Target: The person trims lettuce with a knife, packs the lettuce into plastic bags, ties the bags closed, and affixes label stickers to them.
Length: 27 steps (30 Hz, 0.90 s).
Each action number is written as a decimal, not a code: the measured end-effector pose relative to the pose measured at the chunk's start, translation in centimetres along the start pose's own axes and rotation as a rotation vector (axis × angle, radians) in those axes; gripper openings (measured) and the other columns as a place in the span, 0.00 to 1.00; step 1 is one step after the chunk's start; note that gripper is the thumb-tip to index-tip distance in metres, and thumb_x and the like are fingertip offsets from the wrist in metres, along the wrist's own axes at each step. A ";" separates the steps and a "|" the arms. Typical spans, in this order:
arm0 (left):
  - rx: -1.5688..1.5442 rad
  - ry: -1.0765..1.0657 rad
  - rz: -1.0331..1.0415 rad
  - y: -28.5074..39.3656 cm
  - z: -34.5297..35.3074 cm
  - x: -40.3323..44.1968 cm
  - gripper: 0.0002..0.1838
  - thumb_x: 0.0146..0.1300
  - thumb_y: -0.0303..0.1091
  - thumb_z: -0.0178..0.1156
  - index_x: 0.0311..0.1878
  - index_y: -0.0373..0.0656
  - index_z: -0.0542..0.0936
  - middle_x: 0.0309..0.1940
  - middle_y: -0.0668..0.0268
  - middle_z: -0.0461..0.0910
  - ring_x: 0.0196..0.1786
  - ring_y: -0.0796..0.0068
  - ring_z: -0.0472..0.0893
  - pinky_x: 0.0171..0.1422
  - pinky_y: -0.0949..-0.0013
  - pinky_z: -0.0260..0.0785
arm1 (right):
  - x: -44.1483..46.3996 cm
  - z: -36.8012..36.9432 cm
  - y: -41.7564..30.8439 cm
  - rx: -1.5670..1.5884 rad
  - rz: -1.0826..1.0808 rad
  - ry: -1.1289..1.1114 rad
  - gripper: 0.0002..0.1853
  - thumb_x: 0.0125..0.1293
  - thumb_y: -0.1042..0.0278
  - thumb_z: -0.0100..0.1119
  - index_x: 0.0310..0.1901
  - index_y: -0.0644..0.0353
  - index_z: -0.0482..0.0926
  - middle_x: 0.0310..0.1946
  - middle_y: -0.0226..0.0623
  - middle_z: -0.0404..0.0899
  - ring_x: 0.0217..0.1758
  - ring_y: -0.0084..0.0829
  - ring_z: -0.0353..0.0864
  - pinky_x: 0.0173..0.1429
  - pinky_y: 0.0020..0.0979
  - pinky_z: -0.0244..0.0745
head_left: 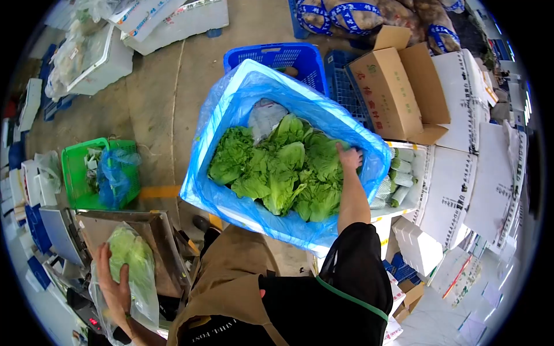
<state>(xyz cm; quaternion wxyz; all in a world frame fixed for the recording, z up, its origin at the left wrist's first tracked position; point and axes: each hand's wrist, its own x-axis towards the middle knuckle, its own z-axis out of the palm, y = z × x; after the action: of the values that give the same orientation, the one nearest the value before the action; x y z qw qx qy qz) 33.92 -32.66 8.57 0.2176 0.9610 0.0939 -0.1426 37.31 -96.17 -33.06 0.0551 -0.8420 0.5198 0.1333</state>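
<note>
My left hand (115, 286) is against a clear plastic bag (149, 291) with a pale green lettuce (130, 254) inside, fingers stretched out and thumb apart over the bag. The bag lies on a scale's metal platform (164, 265). On the other side, my right hand (350, 158) reaches into a white foam box (254, 72) lined with blue plastic film. Its fingers are curled at the edge of a leafy green lettuce (323, 158); the fingertips are partly hidden. Several more loose lettuces (277, 173) fill the box, with a clear plastic bag (265, 118) at their far side.
Behind the foam box stands a blue crate (277, 57). An open cardboard carton (386, 92) and white boxes (456, 179) are stacked at right, beside a box of wrapped vegetables (404, 176). At left are a green basket (86, 193) with blue film and foam boxes (104, 66).
</note>
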 end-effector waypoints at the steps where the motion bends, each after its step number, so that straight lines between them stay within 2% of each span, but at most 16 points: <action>1: 0.018 -0.038 -0.010 0.7 0.4 0.2 0.32 0.52 0.19 0.56 0.63 0.40 0.64 0.64 0.53 0.61 0.64 0.55 0.66 0.65 0.63 0.57 | -0.2 -0.1 -0.6 -0.040 0.019 0.014 0.47 0.42 0.28 0.60 0.54 0.64 0.72 0.61 0.53 0.57 0.65 0.54 0.54 0.62 0.57 0.52; 4: 0.078 -0.134 -0.035 2.1 1.1 0.5 0.31 0.52 0.19 0.57 0.63 0.39 0.64 0.64 0.52 0.61 0.65 0.53 0.64 0.66 0.62 0.57 | -0.6 -0.4 -2.5 -0.044 0.120 0.021 0.44 0.44 0.29 0.59 0.51 0.64 0.75 0.57 0.56 0.59 0.61 0.59 0.57 0.59 0.62 0.53; 5: 0.104 -0.157 -0.045 2.4 1.3 0.6 0.31 0.52 0.19 0.57 0.62 0.39 0.65 0.64 0.52 0.61 0.66 0.53 0.63 0.67 0.62 0.56 | -0.8 -0.9 -2.8 -0.023 0.149 -0.015 0.44 0.43 0.30 0.62 0.52 0.64 0.72 0.57 0.54 0.59 0.62 0.57 0.57 0.58 0.64 0.53; 8: 0.096 -0.191 -0.059 3.3 1.9 0.8 0.30 0.52 0.20 0.57 0.62 0.39 0.65 0.63 0.51 0.62 0.65 0.50 0.62 0.67 0.61 0.56 | -1.5 0.6 -3.3 0.074 0.150 0.247 0.43 0.41 0.37 0.68 0.52 0.63 0.69 0.52 0.54 0.66 0.59 0.54 0.64 0.57 0.60 0.58; 11: 0.042 -0.225 -0.021 3.6 2.2 0.9 0.30 0.52 0.21 0.58 0.61 0.40 0.66 0.62 0.50 0.63 0.64 0.49 0.64 0.66 0.61 0.57 | -5.3 -4.0 -6.4 0.222 0.032 0.114 0.46 0.41 0.45 0.71 0.56 0.65 0.62 0.52 0.54 0.69 0.55 0.53 0.70 0.60 0.50 0.61; 14: -0.005 -0.224 -0.021 2.8 1.8 0.0 0.28 0.54 0.23 0.58 0.61 0.41 0.67 0.60 0.48 0.65 0.61 0.49 0.67 0.63 0.60 0.60 | -9.0 -6.9 -8.7 0.157 -0.148 0.149 0.41 0.41 0.49 0.72 0.53 0.64 0.65 0.49 0.52 0.72 0.51 0.51 0.73 0.55 0.44 0.68; 15: 0.024 -0.177 0.060 2.4 1.6 -0.2 0.27 0.55 0.25 0.59 0.60 0.41 0.67 0.58 0.50 0.67 0.60 0.49 0.68 0.61 0.60 0.62 | -9.3 -7.6 -8.2 0.100 -0.339 0.097 0.39 0.41 0.49 0.72 0.53 0.63 0.67 0.51 0.50 0.73 0.53 0.49 0.73 0.52 0.44 0.70; 17: -0.061 -0.160 -0.033 2.3 -0.1 -1.6 0.24 0.56 0.29 0.59 0.58 0.41 0.69 0.57 0.52 0.69 0.56 0.49 0.71 0.58 0.60 0.65 | -7.3 -5.5 -7.2 0.112 -0.504 0.014 0.35 0.39 0.48 0.73 0.47 0.63 0.77 0.43 0.49 0.79 0.47 0.48 0.78 0.51 0.43 0.71; 18: -0.005 -0.090 -0.011 1.3 -0.8 -2.4 0.22 0.58 0.31 0.58 0.57 0.42 0.69 0.55 0.52 0.71 0.55 0.49 0.72 0.56 0.59 0.66 | -8.1 -7.6 -8.1 0.168 -0.605 -0.099 0.34 0.39 0.47 0.73 0.46 0.64 0.79 0.43 0.50 0.80 0.45 0.46 0.79 0.51 0.41 0.72; 19: 0.014 -0.015 -0.077 -0.1 -1.7 -3.7 0.21 0.59 0.32 0.57 0.57 0.42 0.70 0.53 0.52 0.73 0.53 0.48 0.73 0.54 0.58 0.67 | -7.1 -6.0 -7.7 0.135 -0.673 -0.059 0.38 0.41 0.43 0.71 0.51 0.60 0.76 0.47 0.48 0.78 0.49 0.47 0.76 0.55 0.44 0.69; 20: 0.035 0.129 -0.108 -1.8 -1.9 -5.1 0.20 0.58 0.32 0.58 0.55 0.42 0.71 0.48 0.53 0.76 0.48 0.50 0.76 0.51 0.59 0.69 | -6.6 -5.6 -7.2 0.199 -0.802 -0.001 0.36 0.40 0.49 0.73 0.48 0.68 0.77 0.44 0.51 0.79 0.46 0.49 0.78 0.52 0.40 0.72; 21: 0.017 0.278 -0.157 -3.4 -2.7 -6.4 0.19 0.58 0.31 0.59 0.53 0.41 0.73 0.44 0.54 0.78 0.44 0.55 0.79 0.47 0.62 0.70 | -9.6 -8.3 -8.3 0.062 -0.772 0.027 0.36 0.41 0.51 0.72 0.49 0.68 0.75 0.44 0.51 0.79 0.46 0.50 0.77 0.53 0.41 0.71; 22: -0.007 0.431 -0.266 -4.7 -3.6 -7.9 0.17 0.57 0.31 0.59 0.50 0.39 0.74 0.39 0.55 0.80 0.41 0.60 0.80 0.45 0.64 0.71 | -5.7 -3.9 -6.5 0.289 -0.806 -0.019 0.37 0.42 0.51 0.71 0.51 0.68 0.74 0.47 0.52 0.77 0.47 0.49 0.76 0.53 0.42 0.70; 23: -0.005 0.576 -0.373 -5.8 -4.5 -9.6 0.14 0.58 0.30 0.59 0.47 0.37 0.76 0.36 0.56 0.81 0.39 0.65 0.82 0.44 0.67 0.71 | -6.6 -5.0 -6.8 0.193 -0.790 -0.078 0.40 0.43 0.47 0.70 0.53 0.69 0.72 0.48 0.54 0.75 0.50 0.50 0.74 0.55 0.44 0.69; 26: -0.049 0.941 -0.580 -11.1 -5.6 -15.2 0.12 0.59 0.30 0.58 0.45 0.36 0.78 0.34 0.55 0.81 0.36 0.68 0.82 0.42 0.69 0.72 | -12.3 -8.7 -8.4 0.041 -0.679 0.053 0.37 0.47 0.49 0.68 0.55 0.67 0.70 0.49 0.51 0.75 0.48 0.49 0.75 0.52 0.43 0.70; 27: -0.091 1.018 -0.625 -13.2 -5.5 -17.2 0.13 0.58 0.34 0.58 0.44 0.38 0.79 0.35 0.54 0.81 0.37 0.59 0.82 0.41 0.64 0.73 | -14.1 -9.8 -8.9 0.006 -0.647 0.168 0.36 0.49 0.51 0.67 0.56 0.66 0.70 0.49 0.50 0.75 0.47 0.48 0.75 0.51 0.42 0.71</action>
<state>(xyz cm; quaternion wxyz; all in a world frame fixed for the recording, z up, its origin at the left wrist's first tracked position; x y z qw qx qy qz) 15.81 -20.53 13.55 0.1341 0.8249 0.4708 0.2828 40.86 -82.30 -20.06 0.0540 -0.9713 0.2286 0.0375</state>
